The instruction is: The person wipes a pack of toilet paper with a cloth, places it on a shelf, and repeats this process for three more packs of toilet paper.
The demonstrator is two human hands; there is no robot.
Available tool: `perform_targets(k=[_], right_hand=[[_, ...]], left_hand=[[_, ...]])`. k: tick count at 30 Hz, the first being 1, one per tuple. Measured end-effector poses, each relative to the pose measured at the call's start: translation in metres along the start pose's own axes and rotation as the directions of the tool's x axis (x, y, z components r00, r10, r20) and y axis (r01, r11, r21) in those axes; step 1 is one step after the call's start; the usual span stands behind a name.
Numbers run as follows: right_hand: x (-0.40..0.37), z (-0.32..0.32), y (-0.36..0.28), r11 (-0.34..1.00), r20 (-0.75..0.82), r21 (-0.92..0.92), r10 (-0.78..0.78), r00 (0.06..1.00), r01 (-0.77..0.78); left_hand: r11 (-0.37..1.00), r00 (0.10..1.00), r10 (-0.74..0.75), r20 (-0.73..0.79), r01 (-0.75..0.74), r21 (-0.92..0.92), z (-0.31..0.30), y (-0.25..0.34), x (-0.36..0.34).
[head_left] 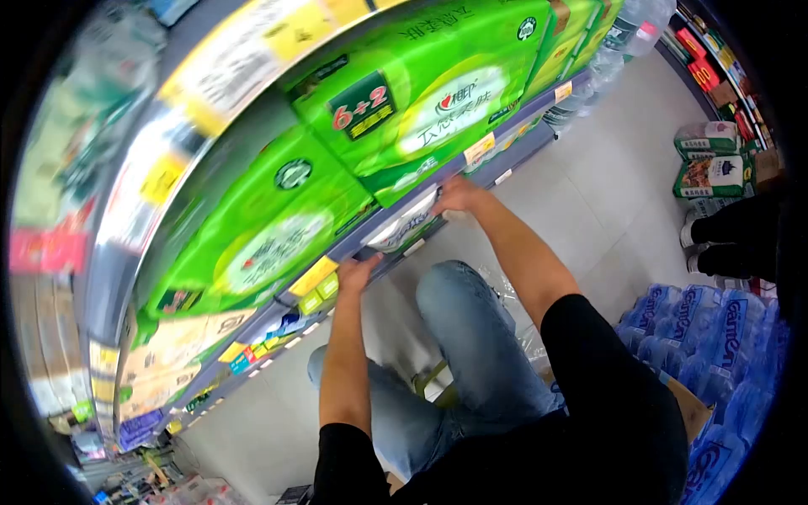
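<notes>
A white package (407,225) with dark lettering lies at the lower shelf, partly under the shelf edge above. My left hand (358,273) is at its near left end, fingers curled against it. At the far right end my right hand (459,195) grips it, the fingertips partly hidden by the package and shelf. Just above stand large green tissue packs, one marked 6+2 (404,97) and another further left (252,227). A shelf edge (341,248) with yellow price tags runs beside my hands.
My bent knees in jeans (467,328) are close to the shelf. Blue-wrapped bottled water packs (715,337) are stacked at right. Another person's dark-clothed legs (732,223) stand beyond, near bagged goods (711,175). Large water bottles (581,88) sit at the shelf's far end.
</notes>
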State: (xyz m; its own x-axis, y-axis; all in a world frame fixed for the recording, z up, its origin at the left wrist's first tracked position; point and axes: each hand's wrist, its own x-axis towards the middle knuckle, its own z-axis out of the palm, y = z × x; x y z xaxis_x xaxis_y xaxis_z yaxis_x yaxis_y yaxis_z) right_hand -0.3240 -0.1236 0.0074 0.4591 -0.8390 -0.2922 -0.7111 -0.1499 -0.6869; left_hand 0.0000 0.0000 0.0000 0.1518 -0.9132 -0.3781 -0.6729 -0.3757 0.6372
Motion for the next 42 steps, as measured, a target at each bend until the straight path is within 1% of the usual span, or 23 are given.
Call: perform_targets(k=[1, 2, 3, 5, 6, 8, 10, 12, 14, 17, 18, 22, 23, 25, 26, 29, 31, 34, 37, 38, 39, 40, 42], right_hand=[[-0.007, 0.021, -0.011, 0.993, 0.031, 0.000, 0.120, 0.992, -0.120], [-0.021, 0.042, -0.021, 0.971, 0.065, -0.002, 0.239, 0.969, -0.240], [0.014, 0.009, 0.007, 0.973, -0.046, 0.088, 0.220, 0.974, -0.216], [-0.013, 0.014, -0.016, 0.939, -0.188, 0.310, 0.216, 0.958, -0.151], [-0.024, 0.029, -0.016, 0.935, -0.194, 0.333, 0.196, 0.961, -0.124], [-0.034, 0.032, -0.015, 0.941, -0.236, 0.333, 0.143, 0.961, -0.059], [-0.050, 0.030, -0.021, 0.954, -0.238, 0.298, 0.106, 0.966, -0.031], [-0.062, 0.021, -0.026, 0.969, -0.192, 0.246, 0.037, 0.981, 0.011], [-0.073, -0.002, -0.038, 0.978, -0.140, 0.185, -0.070, 0.988, 0.096], [-0.084, -0.027, -0.058, 0.955, -0.011, -0.106, -0.280, 0.960, 0.277], [-0.088, -0.033, -0.070, 0.964, 0.048, -0.172, -0.198, 0.979, 0.203], [-0.132, -0.054, -0.130, 0.925, 0.180, -0.250, -0.248, 0.952, 0.288], [-0.145, -0.051, -0.139, 0.933, 0.179, -0.185, -0.275, 0.945, 0.307], [-0.160, -0.049, -0.169, 0.930, 0.145, -0.063, -0.350, 0.925, 0.362], [-0.180, -0.053, -0.189, 0.942, 0.113, -0.044, -0.327, 0.938, 0.333], [-0.214, -0.065, -0.232, 0.880, -0.017, 0.111, -0.462, 0.887, 0.461], [-0.229, -0.071, -0.258, 0.852, -0.069, 0.198, -0.481, 0.874, 0.485], [-0.247, -0.061, -0.290, 0.831, -0.054, 0.349, -0.443, 0.895, 0.433], [-0.243, -0.039, -0.308, 0.745, -0.031, 0.491, -0.502, 0.864, 0.451], [-0.240, -0.027, -0.309, 0.696, -0.042, 0.556, -0.522, 0.852, 0.454], [-0.235, -0.020, -0.310, 0.641, -0.062, 0.616, -0.541, 0.839, 0.458], [-0.230, -0.025, -0.303, 0.710, 0.028, 0.552, -0.540, 0.841, 0.437], [-0.231, -0.029, -0.298, 0.448, 0.020, 0.861, -0.505, 0.863, 0.242]], left_hand=[[0.991, 0.982, -0.122, 0.145, 0.129, -0.037, -0.016, 0.015, -0.016], [0.994, 0.974, -0.093, 0.205, 0.102, -0.033, -0.009, 0.034, 0.011], [0.997, 0.962, -0.064, 0.265, 0.075, -0.032, 0.000, 0.049, 0.039], [0.987, 0.960, 0.002, 0.281, 0.044, -0.155, 0.019, 0.025, 0.048], [0.980, 0.992, 0.049, 0.113, -0.026, -0.199, 0.022, 0.022, 0.029], [0.866, 0.987, 0.163, -0.009, -0.147, -0.478, 0.034, 0.029, 0.006], [0.801, 0.960, 0.226, -0.168, -0.281, -0.529, 0.036, 0.032, -0.022], [0.829, 0.900, 0.295, -0.322, -0.408, -0.382, 0.037, 0.038, -0.046], [0.821, 0.907, 0.264, -0.329, -0.390, -0.416, 0.030, 0.053, -0.079], [0.847, 0.927, 0.180, -0.328, -0.316, -0.428, 0.025, 0.053, -0.124], [0.844, 0.930, 0.158, -0.333, -0.302, -0.442, 0.023, 0.052, -0.139], [0.841, 0.911, 0.175, -0.373, -0.335, -0.426, 0.005, 0.050, -0.195], [0.831, 0.913, 0.166, -0.373, -0.333, -0.446, 0.003, 0.049, -0.215], [0.736, 0.861, 0.200, -0.468, -0.447, -0.508, -0.005, 0.042, -0.236], [0.684, 0.838, 0.208, -0.504, -0.493, -0.537, -0.010, 0.040, -0.251], [0.570, 0.757, 0.326, -0.567, -0.636, -0.520, -0.045, 0.040, -0.283], [0.610, 0.708, 0.414, -0.572, -0.683, -0.403, -0.078, 0.041, -0.302], [0.683, 0.694, 0.481, -0.536, -0.680, -0.267, -0.128, 0.051, -0.347], [0.642, 0.565, 0.519, -0.642, -0.753, -0.144, -0.162, 0.060, -0.382], [0.590, 0.534, 0.500, -0.682, -0.786, -0.183, -0.172, 0.062, -0.391], [0.602, 0.553, 0.470, -0.687, -0.771, -0.208, -0.179, 0.061, -0.400], [0.610, 0.574, 0.443, -0.689, -0.756, -0.238, -0.185, 0.059, -0.407], [0.650, 0.627, 0.404, -0.666, -0.709, -0.273, -0.194, 0.059, -0.418]])
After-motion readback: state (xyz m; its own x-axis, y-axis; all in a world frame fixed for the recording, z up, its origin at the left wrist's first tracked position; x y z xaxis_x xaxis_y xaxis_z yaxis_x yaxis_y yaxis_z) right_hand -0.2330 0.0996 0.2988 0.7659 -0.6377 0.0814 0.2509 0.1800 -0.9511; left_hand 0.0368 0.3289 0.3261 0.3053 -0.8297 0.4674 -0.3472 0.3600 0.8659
